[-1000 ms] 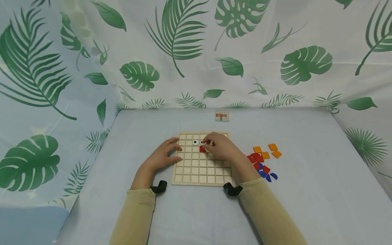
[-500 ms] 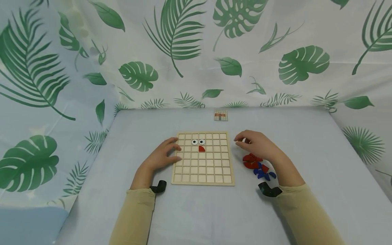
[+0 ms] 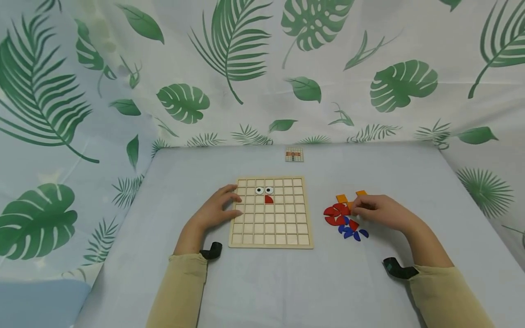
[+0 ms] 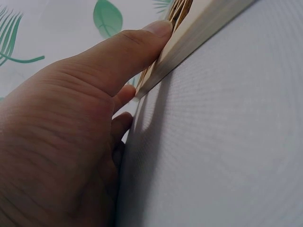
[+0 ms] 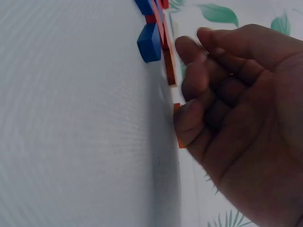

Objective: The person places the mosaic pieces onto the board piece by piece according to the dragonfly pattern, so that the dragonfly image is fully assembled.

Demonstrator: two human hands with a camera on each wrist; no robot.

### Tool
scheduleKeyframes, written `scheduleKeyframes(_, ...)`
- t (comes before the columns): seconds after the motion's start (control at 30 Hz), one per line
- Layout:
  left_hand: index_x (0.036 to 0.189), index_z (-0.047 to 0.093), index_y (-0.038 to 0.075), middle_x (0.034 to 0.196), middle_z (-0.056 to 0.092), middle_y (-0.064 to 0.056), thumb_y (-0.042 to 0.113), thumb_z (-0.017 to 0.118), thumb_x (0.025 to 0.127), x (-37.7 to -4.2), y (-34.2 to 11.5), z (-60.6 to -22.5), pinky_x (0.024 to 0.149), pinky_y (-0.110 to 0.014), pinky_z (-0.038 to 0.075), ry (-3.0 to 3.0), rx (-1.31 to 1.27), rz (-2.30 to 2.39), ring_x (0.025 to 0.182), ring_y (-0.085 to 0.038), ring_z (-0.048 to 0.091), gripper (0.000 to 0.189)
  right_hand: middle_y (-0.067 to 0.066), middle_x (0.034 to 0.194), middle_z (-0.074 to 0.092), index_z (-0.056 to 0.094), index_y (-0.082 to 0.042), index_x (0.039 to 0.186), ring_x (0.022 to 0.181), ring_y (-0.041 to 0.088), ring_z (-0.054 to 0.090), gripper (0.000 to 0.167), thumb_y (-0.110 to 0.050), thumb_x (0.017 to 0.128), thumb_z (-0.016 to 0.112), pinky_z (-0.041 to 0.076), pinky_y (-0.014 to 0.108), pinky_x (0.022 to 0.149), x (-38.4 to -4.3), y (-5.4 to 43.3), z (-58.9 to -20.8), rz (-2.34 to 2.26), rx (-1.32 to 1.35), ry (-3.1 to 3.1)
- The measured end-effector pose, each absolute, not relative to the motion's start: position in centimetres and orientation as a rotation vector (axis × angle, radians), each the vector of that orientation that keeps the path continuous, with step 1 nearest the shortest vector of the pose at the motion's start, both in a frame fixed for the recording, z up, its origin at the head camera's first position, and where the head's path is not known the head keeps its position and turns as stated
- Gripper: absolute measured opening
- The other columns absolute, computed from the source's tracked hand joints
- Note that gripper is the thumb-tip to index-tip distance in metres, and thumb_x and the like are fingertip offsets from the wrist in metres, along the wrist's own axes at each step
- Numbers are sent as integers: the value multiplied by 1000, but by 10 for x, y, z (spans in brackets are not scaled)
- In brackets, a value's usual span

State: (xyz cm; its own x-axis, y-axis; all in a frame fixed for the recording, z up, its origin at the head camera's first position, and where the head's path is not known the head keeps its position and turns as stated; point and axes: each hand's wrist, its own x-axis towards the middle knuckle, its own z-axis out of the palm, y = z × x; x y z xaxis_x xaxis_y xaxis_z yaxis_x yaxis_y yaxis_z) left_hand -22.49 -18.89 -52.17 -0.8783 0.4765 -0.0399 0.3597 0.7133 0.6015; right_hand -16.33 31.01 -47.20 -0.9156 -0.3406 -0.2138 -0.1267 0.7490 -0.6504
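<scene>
A square wooden grid board (image 3: 268,228) lies on the table, bearing two white eye discs (image 3: 264,190) and a red quarter-circle piece (image 3: 269,199) just below them. My left hand (image 3: 213,209) rests along the board's left edge with relaxed fingers; its thumb (image 4: 142,40) touches the rim in the left wrist view. Over the loose pieces to the right is my right hand (image 3: 383,212), fingers loosely bent. Its fingertips are close to red pieces (image 3: 336,214) and orange squares (image 3: 342,198). Nothing shows between thumb and fingers in the right wrist view.
Several blue pieces (image 3: 352,230) lie nearest the person in the pile, one blue piece (image 5: 150,43) large in the right wrist view. A small pattern card (image 3: 294,155) lies behind the board. Leaf-print cloth (image 3: 262,68) hangs around the table.
The right hand has left the second eye disc on the board and moved right to the loose pieces. The left hand has stayed at the board's edge.
</scene>
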Motion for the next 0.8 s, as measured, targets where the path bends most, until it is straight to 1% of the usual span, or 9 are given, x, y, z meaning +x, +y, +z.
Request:
scheduleKeyframes(0.17, 113, 60, 27, 162, 29, 2, 42, 74, 87, -224, -188, -521, 122, -50, 25, 2723, 649, 889, 152, -27, 22, 33, -1, 89, 65, 67, -19, 106, 80, 15, 56, 18, -33, 100, 58, 50, 24, 66, -163, 315, -481, -952, -312, 2645)
scheduleKeyframes(0.3, 112, 60, 27, 162, 29, 2, 43, 75, 87, -224, -188, -521, 122, -49, 26, 2721, 642, 887, 152, -26, 23, 33, 2, 88, 63, 66, -18, 111, 81, 17, 55, 24, -37, 101, 56, 50, 25, 66, -164, 318, -486, -954, -257, 2665)
scheduleKeyframes(0.43, 113, 60, 27, 161, 29, 2, 43, 74, 87, -224, -188, -522, 122, -49, 26, 2724, 656, 888, 152, -27, 23, 34, 2, 98, 65, 67, -19, 113, 86, 18, 56, 18, -28, 98, 61, 52, 24, 68, -165, 318, -490, -926, -285, 2714)
scheduleKeyframes(0.5, 114, 60, 26, 161, 29, 1, 42, 74, 88, -224, -189, -522, 122, -49, 26, 2722, 663, 895, 151, -26, 24, 34, 1, 100, 64, 68, -19, 115, 89, 17, 55, 20, -23, 96, 65, 52, 23, 71, -165, 317, -493, -900, -346, 2749)
scheduleKeyframes(0.6, 116, 60, 24, 161, 30, 1, 40, 74, 88, -224, -189, -521, 122, -48, 26, 2716, 675, 909, 151, -26, 24, 35, -2, 97, 62, 68, -18, 119, 91, 16, 53, 26, -21, 93, 69, 51, 22, 74, -166, 314, -495, -843, -421, 2796)
scheduleKeyframes(0.8, 116, 60, 24, 161, 30, 0, 39, 74, 88, -223, -189, -521, 122, -49, 26, 2709, 696, 918, 151, -26, 24, 35, -4, 90, 57, 67, -16, 121, 88, 16, 51, 33, -26, 90, 73, 49, 24, 70, -168, 309, -497, -775, -446, 2800)
